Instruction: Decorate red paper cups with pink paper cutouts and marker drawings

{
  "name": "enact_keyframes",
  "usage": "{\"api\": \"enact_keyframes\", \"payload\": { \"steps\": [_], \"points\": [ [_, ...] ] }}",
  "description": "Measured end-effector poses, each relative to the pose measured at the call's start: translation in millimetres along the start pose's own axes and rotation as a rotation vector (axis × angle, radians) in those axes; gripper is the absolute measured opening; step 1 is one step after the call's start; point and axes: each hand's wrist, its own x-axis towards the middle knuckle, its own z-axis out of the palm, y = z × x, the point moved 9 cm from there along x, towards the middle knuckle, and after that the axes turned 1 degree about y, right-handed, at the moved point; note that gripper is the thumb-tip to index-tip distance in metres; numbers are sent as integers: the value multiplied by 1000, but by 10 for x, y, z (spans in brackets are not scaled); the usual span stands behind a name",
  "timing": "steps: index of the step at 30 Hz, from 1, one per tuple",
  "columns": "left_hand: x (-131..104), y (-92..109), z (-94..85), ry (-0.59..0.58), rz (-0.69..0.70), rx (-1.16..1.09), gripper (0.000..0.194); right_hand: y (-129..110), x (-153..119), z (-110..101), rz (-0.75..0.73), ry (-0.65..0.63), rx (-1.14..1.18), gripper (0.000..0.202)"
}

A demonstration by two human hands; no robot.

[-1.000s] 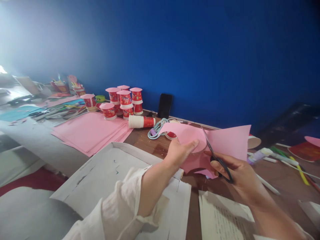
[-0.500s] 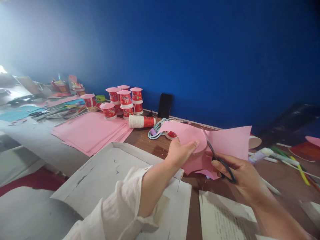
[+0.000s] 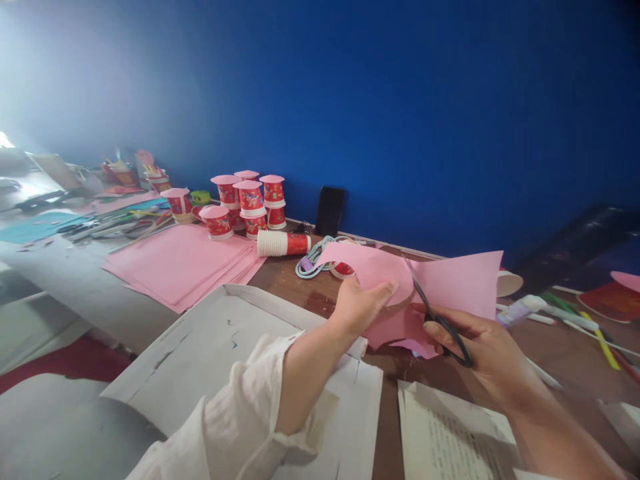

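Note:
My left hand [image 3: 361, 303] pinches a sheet of pink paper [image 3: 460, 283], thumb on top and the other fingers hidden beneath. A curved edge is cut into the sheet near that thumb. In my right hand [image 3: 483, 343] is a pair of black-handled scissors [image 3: 423, 290], fingers through the loops. Their blades lie along the pink paper, just right of my left thumb, pointing up toward the wall. More pink paper hangs below the cut, over the table. Behind the sheet a red paper cup is partly hidden.
Left of my hands lie a stack of pink sheets [image 3: 183, 263] and a white box lid [image 3: 200, 347]. Several red paper cups [image 3: 250, 198] with pink tops stand by the blue wall, near a phone [image 3: 330, 211]. Printed pages [image 3: 455, 433] lie in front; a glue stick [image 3: 523, 310] is at right.
Almost nothing differs. Both hands, the scissors and the pink sheet keep nearly the same positions.

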Motion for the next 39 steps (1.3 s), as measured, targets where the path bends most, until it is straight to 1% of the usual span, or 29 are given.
{"api": "enact_keyframes", "payload": {
  "steps": [7, 11, 14, 18, 23, 27, 29, 31, 39],
  "points": [
    [-1, -4, 11, -3, 6, -9, 28, -21, 6, -2, 0, -12, -30, 59],
    [5, -16, 14, -9, -3, -11, 31, -21, 3, 5, 17, -6, 10, 61],
    [5, -17, 6, -1, 0, -3, 30, -14, 6, 12, 16, -10, 14, 60],
    [11, -28, 7, 5, 1, 1, 31, -8, -8, -2, 17, 23, 2, 58],
    [44, -73, 32, -19, 8, -45, 37, -25, -59, 1, 20, 82, 91, 59],
    [64, -130, 32, -21, -13, -64, 38, -17, -58, 6, 28, 71, 88, 56],
    [67, -154, 34, -22, -33, -96, 41, 6, -53, 11, 47, 53, 82, 57],
    [66, -164, 47, -33, -50, -144, 43, 20, -55, -2, 60, 62, 104, 57],
    [8, -90, 110, -75, -77, -267, 40, -13, -95, 0, 65, 88, 144, 58]
  ]
}}
